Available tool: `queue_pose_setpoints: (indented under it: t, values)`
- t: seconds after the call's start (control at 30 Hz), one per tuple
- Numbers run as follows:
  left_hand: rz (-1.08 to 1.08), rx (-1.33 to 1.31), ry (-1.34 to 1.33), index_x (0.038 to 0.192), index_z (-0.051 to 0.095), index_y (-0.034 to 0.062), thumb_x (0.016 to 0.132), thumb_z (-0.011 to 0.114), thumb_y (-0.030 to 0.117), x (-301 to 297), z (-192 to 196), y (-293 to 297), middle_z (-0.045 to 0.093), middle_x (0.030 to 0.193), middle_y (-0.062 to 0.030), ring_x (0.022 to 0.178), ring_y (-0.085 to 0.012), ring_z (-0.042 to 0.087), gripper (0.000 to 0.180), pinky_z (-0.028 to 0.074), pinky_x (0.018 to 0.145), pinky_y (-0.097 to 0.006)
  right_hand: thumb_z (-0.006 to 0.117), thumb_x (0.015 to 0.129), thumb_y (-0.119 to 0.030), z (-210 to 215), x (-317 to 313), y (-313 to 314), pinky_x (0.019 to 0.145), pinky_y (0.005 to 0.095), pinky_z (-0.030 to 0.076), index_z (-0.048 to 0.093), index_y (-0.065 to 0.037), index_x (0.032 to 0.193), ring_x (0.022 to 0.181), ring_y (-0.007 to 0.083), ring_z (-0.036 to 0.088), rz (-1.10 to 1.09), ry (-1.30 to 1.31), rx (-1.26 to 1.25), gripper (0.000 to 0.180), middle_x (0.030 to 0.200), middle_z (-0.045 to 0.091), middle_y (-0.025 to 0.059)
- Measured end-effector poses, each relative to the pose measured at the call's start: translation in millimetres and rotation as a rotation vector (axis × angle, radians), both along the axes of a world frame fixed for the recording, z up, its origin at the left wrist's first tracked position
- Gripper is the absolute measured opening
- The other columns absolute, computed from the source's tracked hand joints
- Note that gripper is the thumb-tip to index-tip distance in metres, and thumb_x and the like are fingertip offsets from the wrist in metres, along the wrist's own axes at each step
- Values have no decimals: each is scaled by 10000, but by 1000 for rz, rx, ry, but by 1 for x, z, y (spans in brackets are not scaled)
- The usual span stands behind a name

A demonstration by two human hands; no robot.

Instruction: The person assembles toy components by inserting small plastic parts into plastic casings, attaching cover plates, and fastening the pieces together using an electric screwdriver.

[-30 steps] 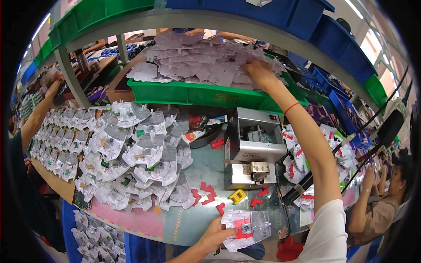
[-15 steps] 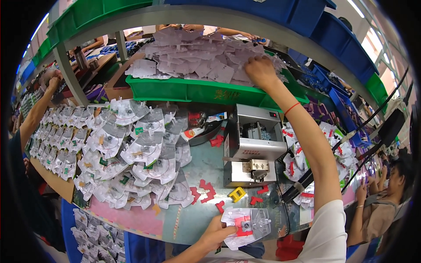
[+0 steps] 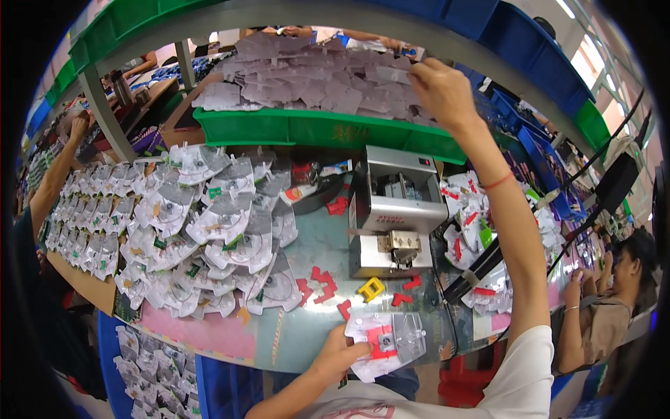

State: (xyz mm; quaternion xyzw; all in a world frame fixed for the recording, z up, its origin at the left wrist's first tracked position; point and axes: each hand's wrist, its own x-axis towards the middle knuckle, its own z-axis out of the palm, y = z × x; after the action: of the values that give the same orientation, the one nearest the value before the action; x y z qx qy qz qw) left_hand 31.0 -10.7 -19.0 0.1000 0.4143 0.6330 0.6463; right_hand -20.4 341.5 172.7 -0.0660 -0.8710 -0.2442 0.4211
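Near the table's front edge, my left hand [image 3: 333, 357] grips a white plastic housing [image 3: 363, 328] with a clear end. A red plastic piece [image 3: 379, 340] lies on it, partly under my thumb. My right hand [image 3: 447, 94] is raised at the far side, over the right part of a green bin [image 3: 279, 128] heaped with flat whitish plastic pieces [image 3: 293, 73]. Its fingers are pinched at the end of one lighter flat plastic piece [image 3: 393, 74], held at the top of the heap.
Similar housings [image 3: 230, 234] are piled on the left; more, with red pieces, lie right [image 3: 481, 230]. A metal machine [image 3: 398, 209] stands mid-table, with a yellow plastic part [image 3: 370, 289] and red pieces [image 3: 323, 283] before it. A black arm [image 3: 474, 269] slants nearby. Other people work around.
My right hand has risen from the heap and moved slightly right, with a flat piece now at its fingertips. The left hand still holds the housing. The whole view has shifted a little.
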Motion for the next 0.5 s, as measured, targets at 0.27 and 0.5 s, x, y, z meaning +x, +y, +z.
queue_pose_setpoints:
  t: [0.27,0.5]
  values:
    - [222,105,37,1044,482,-53,676,492,-29,-18,17,5,582,937,-105,818,-170,590,369,480,724,-301,549,792,1,-40,134,-143,423,202,453,562,63,996,509,123,575,350,45,-1425,214,682,581,68]
    - [214,98,41,1039,487,-48,660,507,-15,-1,29,21,583,919,-114,817,-180,593,381,477,735,-310,517,792,42,-113,206,-192,440,227,503,474,69,1154,548,177,610,424,224,-2123,366,762,564,95]
